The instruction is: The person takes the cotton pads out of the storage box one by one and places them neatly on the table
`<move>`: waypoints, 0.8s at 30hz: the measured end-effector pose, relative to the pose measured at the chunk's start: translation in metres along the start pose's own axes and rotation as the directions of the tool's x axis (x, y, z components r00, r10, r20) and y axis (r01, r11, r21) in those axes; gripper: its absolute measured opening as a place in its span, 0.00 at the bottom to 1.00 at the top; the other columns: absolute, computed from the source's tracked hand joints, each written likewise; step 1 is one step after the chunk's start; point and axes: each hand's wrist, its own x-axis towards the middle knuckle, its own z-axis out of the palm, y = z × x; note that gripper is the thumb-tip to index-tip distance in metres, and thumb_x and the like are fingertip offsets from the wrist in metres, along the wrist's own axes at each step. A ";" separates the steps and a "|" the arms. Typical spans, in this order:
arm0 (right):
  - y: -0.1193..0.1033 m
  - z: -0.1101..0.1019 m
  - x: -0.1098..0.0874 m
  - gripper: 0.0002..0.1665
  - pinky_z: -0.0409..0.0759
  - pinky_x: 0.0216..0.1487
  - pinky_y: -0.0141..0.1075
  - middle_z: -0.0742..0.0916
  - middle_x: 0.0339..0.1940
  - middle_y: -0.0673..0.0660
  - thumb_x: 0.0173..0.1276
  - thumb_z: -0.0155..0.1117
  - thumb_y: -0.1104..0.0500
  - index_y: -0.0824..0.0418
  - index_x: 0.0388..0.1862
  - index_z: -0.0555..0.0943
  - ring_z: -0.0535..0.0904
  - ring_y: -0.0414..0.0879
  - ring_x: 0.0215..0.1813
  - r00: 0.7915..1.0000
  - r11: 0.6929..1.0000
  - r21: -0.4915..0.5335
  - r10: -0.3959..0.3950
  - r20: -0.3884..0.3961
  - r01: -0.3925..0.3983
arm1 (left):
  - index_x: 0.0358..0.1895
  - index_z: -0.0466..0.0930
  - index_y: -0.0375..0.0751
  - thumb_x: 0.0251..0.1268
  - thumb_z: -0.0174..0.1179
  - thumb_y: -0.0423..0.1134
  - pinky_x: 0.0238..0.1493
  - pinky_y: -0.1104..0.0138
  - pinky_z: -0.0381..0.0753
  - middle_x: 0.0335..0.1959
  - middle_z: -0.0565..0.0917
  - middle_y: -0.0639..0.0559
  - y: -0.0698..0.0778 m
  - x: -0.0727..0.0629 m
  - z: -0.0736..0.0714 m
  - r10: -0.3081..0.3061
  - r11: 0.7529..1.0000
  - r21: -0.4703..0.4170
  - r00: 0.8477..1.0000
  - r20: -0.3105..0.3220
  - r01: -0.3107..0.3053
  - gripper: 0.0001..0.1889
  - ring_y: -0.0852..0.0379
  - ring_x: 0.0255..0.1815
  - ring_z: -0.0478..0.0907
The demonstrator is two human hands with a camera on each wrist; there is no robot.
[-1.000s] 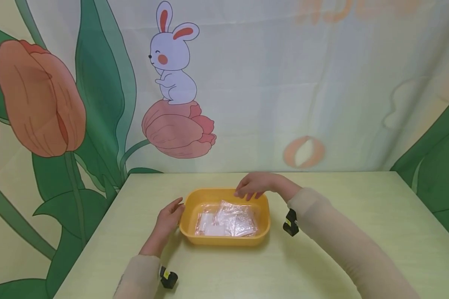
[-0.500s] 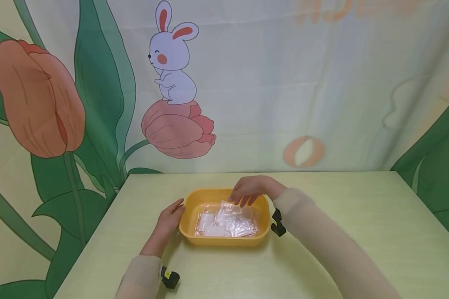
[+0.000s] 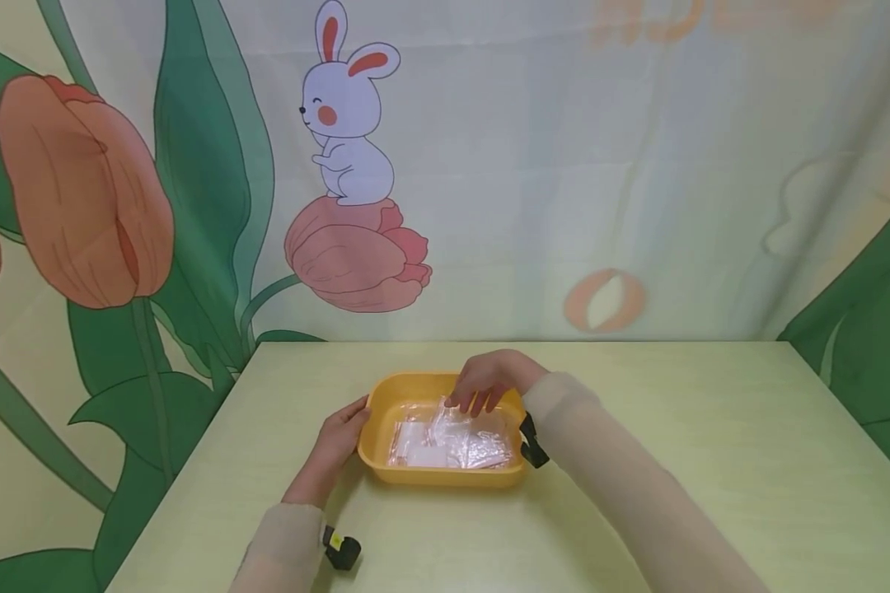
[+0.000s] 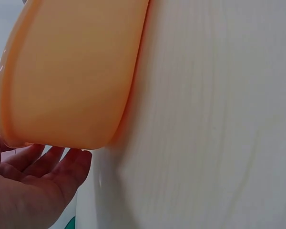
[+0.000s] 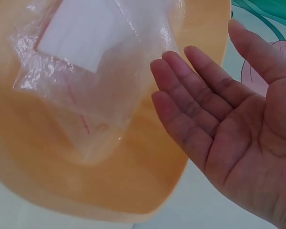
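A yellow plastic tub (image 3: 445, 477) stands on the table with several clear zip bags (image 3: 482, 436) inside. Some bags hold white flat pieces (image 5: 78, 36). My left hand (image 3: 339, 432) grips the tub's left end. In the left wrist view its fingers (image 4: 69, 169) curl up to the outer wall below the rim; the thumb, cut off at the frame edge, lies by the rim. My right hand (image 3: 485, 381) hovers over the back of the tub above the bags. The right wrist view shows its fingers (image 5: 200, 102) loosely bent and spread, with nothing held and the bags beside them.
The pale table (image 3: 697, 445) extends on both sides of the tub. Behind its far edge hangs a printed curtain (image 3: 504, 181) with a rabbit and tulips. A small black camera (image 3: 341, 550) sits on the left wrist, another black camera (image 3: 534, 443) on the right.
My right hand has moved left and slightly down, further over the bags in the tub. The left hand keeps its place at the tub's left end.
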 end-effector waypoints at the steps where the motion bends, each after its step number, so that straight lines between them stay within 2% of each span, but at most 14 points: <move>1: 0.000 0.001 0.002 0.24 0.87 0.62 0.39 0.89 0.53 0.58 0.73 0.66 0.48 0.63 0.58 0.83 0.87 0.50 0.55 1.000 1.000 0.004 0.006 -0.001 -0.006 | 0.78 0.59 0.34 0.83 0.43 0.41 0.80 0.50 0.67 0.81 0.60 0.35 0.000 0.000 0.000 0.002 1.000 -0.005 1.000 0.002 -0.002 0.27 0.38 0.81 0.61; 7: 0.000 0.006 0.010 0.20 0.88 0.61 0.39 0.88 0.48 0.57 0.73 0.66 0.49 0.62 0.53 0.84 0.86 0.47 0.50 1.000 1.000 0.018 0.025 -0.002 -0.024 | 0.78 0.59 0.31 0.83 0.43 0.41 0.80 0.50 0.66 0.81 0.60 0.33 -0.001 -0.001 0.002 0.005 1.000 -0.026 1.000 -0.008 -0.005 0.27 0.37 0.81 0.60; 12: -0.002 0.011 0.012 0.15 0.86 0.64 0.40 0.87 0.44 0.55 0.73 0.66 0.53 0.63 0.49 0.84 0.84 0.47 0.48 0.999 0.998 0.033 0.047 0.012 -0.048 | 0.78 0.60 0.33 0.83 0.43 0.40 0.81 0.50 0.65 0.81 0.59 0.34 -0.002 0.001 0.004 -0.014 0.998 -0.054 1.000 -0.026 0.013 0.27 0.37 0.82 0.58; 19: -0.006 0.019 0.008 0.13 0.82 0.70 0.44 0.85 0.45 0.57 0.75 0.64 0.59 0.66 0.50 0.84 0.81 0.48 0.49 0.997 0.996 0.063 0.071 0.010 -0.071 | 0.80 0.60 0.43 0.85 0.43 0.41 0.84 0.50 0.59 0.84 0.55 0.41 -0.004 0.001 0.009 -0.044 0.990 -0.137 0.996 -0.073 0.034 0.26 0.39 0.86 0.50; 24: -0.004 0.021 0.013 0.10 0.85 0.66 0.41 0.86 0.38 0.56 0.74 0.63 0.63 0.67 0.49 0.85 0.81 0.46 0.42 0.998 0.996 0.062 0.067 -0.002 -0.067 | 0.80 0.61 0.47 0.85 0.43 0.43 0.83 0.50 0.61 0.84 0.55 0.41 -0.005 -0.001 0.012 -0.049 0.985 -0.168 0.993 -0.109 0.030 0.25 0.38 0.86 0.50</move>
